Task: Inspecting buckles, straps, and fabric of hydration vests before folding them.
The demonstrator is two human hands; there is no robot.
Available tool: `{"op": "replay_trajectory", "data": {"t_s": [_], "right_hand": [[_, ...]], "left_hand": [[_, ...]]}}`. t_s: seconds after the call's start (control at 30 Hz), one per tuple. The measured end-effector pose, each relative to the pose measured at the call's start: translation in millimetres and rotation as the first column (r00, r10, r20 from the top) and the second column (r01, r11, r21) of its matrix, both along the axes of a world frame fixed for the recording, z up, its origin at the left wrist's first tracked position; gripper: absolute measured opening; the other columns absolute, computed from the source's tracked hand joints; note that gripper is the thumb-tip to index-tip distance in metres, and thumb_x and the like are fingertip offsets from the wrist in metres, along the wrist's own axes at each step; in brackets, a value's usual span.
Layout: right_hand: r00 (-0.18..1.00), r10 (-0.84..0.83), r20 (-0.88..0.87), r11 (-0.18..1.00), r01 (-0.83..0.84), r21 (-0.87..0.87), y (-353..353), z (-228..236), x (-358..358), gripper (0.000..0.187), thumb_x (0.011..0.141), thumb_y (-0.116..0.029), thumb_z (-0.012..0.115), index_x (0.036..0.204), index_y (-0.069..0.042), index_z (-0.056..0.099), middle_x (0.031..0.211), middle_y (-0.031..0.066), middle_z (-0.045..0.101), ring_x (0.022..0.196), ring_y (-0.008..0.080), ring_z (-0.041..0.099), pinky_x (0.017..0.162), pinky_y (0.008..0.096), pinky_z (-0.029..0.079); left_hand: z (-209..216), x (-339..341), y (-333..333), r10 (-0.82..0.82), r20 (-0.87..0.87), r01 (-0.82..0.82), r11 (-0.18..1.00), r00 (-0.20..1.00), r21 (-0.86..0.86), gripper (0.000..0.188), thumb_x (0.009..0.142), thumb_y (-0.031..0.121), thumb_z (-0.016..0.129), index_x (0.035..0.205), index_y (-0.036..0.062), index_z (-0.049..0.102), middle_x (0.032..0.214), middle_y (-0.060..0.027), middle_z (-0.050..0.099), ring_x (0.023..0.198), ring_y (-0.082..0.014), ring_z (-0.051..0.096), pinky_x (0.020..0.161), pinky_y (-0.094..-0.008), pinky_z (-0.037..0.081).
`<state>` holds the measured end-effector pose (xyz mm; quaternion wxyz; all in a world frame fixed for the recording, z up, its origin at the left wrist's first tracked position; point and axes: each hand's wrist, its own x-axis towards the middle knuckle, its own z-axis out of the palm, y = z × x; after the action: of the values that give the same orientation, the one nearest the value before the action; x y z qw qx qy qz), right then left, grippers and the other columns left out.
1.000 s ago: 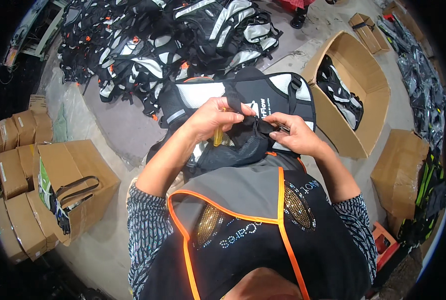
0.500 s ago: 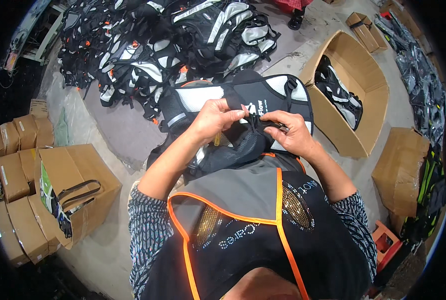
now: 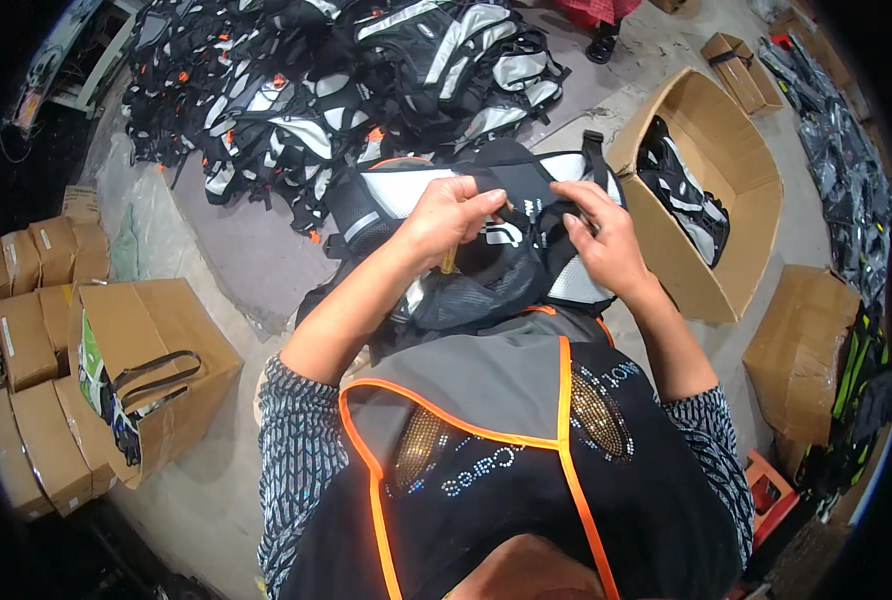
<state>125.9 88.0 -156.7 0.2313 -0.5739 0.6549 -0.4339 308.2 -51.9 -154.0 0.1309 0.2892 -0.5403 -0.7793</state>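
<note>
A black backpack [image 3: 481,295] with white panels and mesh lies across my lap. My left hand [image 3: 444,222] is over its middle, with thumb and forefinger pinched together; what lies between the fingertips is too small to make out. Beneath that palm a slim yellow object [image 3: 449,262] sticks out, mostly hidden. My right hand [image 3: 606,240] hovers over the backpack's right side, its fingers bent and the thumb apart from the forefinger. A black strap end [image 3: 593,145] stands up beyond the right hand at the pack's far edge.
Many black-and-white backpacks [image 3: 296,130] are heaped on a grey sheet ahead. An open carton [image 3: 756,200] with a backpack inside stands at right. Cartons [image 3: 36,340] are stacked at left beside an open box [image 3: 186,370]. A person's shoe [image 3: 603,48] shows at the far edge.
My hands have moved apart; the right one has loosened its pinch on the black strap and lifted slightly. The strap end at the far edge now stands up.
</note>
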Motion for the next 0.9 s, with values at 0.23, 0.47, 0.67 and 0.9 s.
{"op": "replay_trajectory", "data": {"t_s": [0.23,0.47,0.67,0.9], "right_hand": [[0.983,0.115,0.144,0.993,-0.116,-0.001,6.1,26.0,35.6,0.029,0.078,0.003,0.055,0.106,0.001,0.057,0.096,0.0099,0.06,0.07,0.0189,0.053,0.064,0.027,0.043],[0.968,0.237,0.084,0.957,-0.247,0.152,11.8,9.2,29.8,0.029,0.078,0.0,0.059,0.108,0.001,0.057,0.101,0.0108,0.06,0.075,0.023,0.057,0.068,0.0294,0.046],[0.979,0.203,0.003,0.979,-0.203,0.021,17.8,-0.3,22.4,0.037,0.075,0.006,0.056,0.112,0.001,0.055,0.108,0.0114,0.058,0.082,0.0217,0.058,0.071,0.0292,0.046],[0.981,-0.064,-0.181,0.976,0.024,-0.215,13.1,-6.4,-16.2,0.046,0.07,0.01,0.054,0.114,-0.003,0.056,0.116,0.0097,0.056,0.093,0.0209,0.057,0.076,0.027,0.046]], "left_hand": [[4.3,0.0,4.3,-0.195,0.046,0.2,0.963,0.98,-0.178,0.007,0.081,0.007,0.062,0.084,0.0024,0.066,0.068,0.0,0.057,0.057,-0.0048,0.043,0.051,-0.0165,0.032],[0.0,14.1,3.0,-0.214,-0.048,0.178,0.9,0.976,-0.398,0.011,0.077,0.001,0.062,0.087,-0.0002,0.067,0.083,-0.003,0.063,0.06,-0.0061,0.043,0.056,-0.0177,0.034],[18.4,30.0,-8.0,-0.126,-0.11,0.096,0.965,0.986,-0.244,0.015,0.078,0.005,0.06,0.089,-0.0037,0.064,0.084,-0.0062,0.062,0.054,-0.0053,0.038,0.049,-0.0164,0.031],[17.5,36.5,-7.7,0.089,-0.249,-0.107,0.992,0.964,-0.061,0.011,0.08,0.006,0.06,0.088,-0.0012,0.064,0.067,-0.0001,0.055,0.05,-0.0044,0.034,0.046,-0.0163,0.028]]}}
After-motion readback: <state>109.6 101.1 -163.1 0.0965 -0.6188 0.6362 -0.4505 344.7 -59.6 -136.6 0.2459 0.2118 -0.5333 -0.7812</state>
